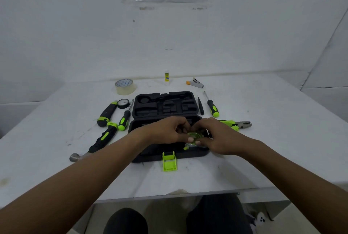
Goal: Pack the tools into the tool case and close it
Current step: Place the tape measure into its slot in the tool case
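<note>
A black tool case (pixel 148 155) lies open on the white table, its moulded lid (pixel 165 104) folded back and its green latch (pixel 169 161) hanging over the front. Over the right part of the case's near half, my left hand (pixel 167 130) and my right hand (pixel 216 137) both grip a small round green tool, probably a tape measure (pixel 194 136), mostly hidden by my fingers. Left of the case lie a hammer (pixel 99 142), a utility knife (pixel 106 114), a screwdriver (pixel 125 118) and a black tape roll (pixel 123 103). Right of it lie pliers (pixel 235 124), a second screwdriver (pixel 211 106) and a thin black tool (pixel 200 105).
At the back of the table stand a clear packing tape roll (pixel 125 86), a glue stick (pixel 166 75) and a stapler (pixel 195 83). White walls close in behind and to the right. The table's front edge (pixel 169 195) runs above my knees.
</note>
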